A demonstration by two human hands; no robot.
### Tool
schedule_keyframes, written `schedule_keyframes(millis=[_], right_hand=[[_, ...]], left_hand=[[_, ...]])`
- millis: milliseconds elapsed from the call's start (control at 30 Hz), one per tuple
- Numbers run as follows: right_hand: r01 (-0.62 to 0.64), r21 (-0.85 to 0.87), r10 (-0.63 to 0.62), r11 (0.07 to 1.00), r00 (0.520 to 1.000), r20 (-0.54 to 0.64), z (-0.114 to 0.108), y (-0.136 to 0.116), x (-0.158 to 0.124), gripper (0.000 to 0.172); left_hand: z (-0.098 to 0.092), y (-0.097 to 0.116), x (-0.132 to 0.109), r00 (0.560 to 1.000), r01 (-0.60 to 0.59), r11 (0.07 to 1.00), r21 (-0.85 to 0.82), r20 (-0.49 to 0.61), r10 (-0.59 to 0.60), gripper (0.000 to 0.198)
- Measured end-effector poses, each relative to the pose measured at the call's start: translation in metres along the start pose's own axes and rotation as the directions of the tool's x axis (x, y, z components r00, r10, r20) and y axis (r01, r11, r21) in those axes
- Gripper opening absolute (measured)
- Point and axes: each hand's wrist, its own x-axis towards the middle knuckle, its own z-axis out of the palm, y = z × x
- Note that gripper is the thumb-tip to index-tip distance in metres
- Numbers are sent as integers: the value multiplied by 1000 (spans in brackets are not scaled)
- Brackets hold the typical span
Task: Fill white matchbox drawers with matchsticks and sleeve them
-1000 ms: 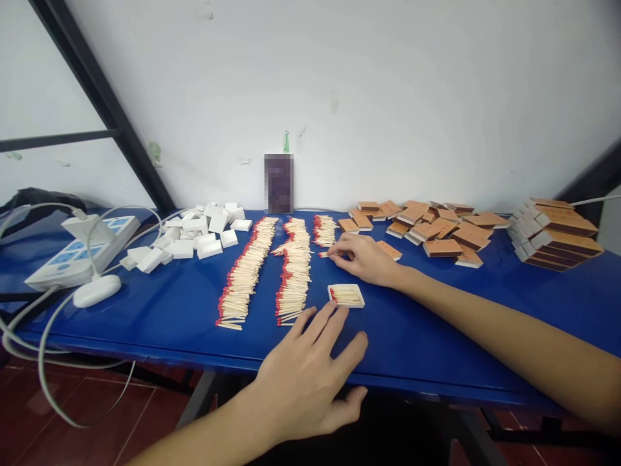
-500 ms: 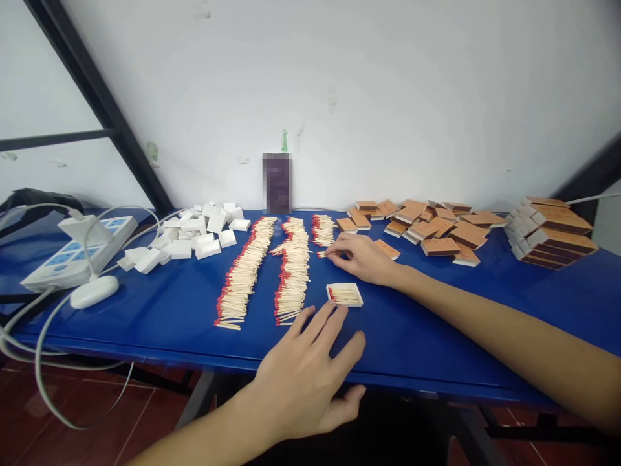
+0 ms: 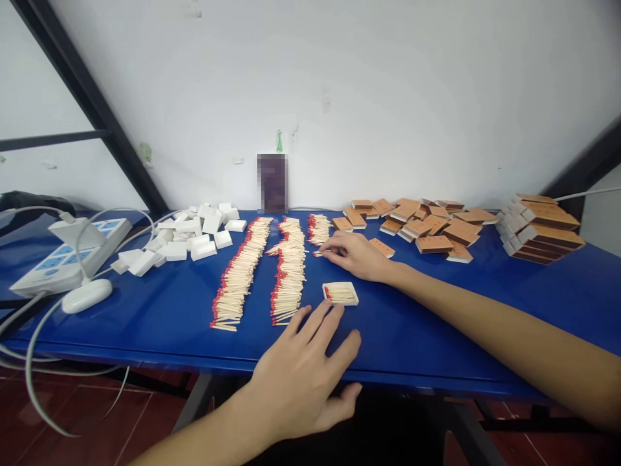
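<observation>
My right hand (image 3: pixel 350 254) is closed in a pinch on a few matches (image 3: pixel 317 254), their red heads pointing left on the tabletop. Just behind it lies a short row of red-tipped matches (image 3: pixel 319 230). In front sits a white matchbox tray (image 3: pixel 353 300) that has some matches lying in it. My left hand (image 3: pixel 303 369) is spread over the table's front edge, its fingertips at the near side of the tray; whether they touch it I cannot tell. Two long rows of matches, a left one (image 3: pixel 237 275) and a middle one (image 3: pixel 290 268), run away from me.
White matchbox trays (image 3: pixel 194 230) are heaped at the back left, beside a power strip (image 3: pixel 72 255) with cables. Orange matchbox sleeves (image 3: pixel 427 226) lie piled at the back right, near stacked matchboxes (image 3: pixel 543 226). A dark blurred rectangle (image 3: pixel 272 183) leans on the wall.
The whole view has shifted slightly, so things appear a little further left. My right hand still pinches the matches, and my left hand keeps its spread pose by the tray.
</observation>
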Motion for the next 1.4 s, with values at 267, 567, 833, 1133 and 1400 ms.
schedule_keyframes(millis=[267,567,833,1133,1400], right_hand=[[-4,-1,4,1000,1000,-3,0,-1,0,15],[-15,-1,15,1000,1000,-21,0,1,0,15],[-23,14,23,1000,1000,-17,0,1,0,16],[-41,-15,41,999,999,-33,1,1,0,16],[-59,-16,59,998,998,-21,0,-1,1,13]], left_hand=[[0,0,-1,1000,3,1000,1,-4,-3,50],[0,1,0,1000,3,1000,3,-5,-3,50],[1,0,0,1000,2,1000,0,0,-2,49],[0,0,-1,1000,-7,1000,2,11,7,49],[1,-1,-1,1000,-11,1000,12,10,11,50]])
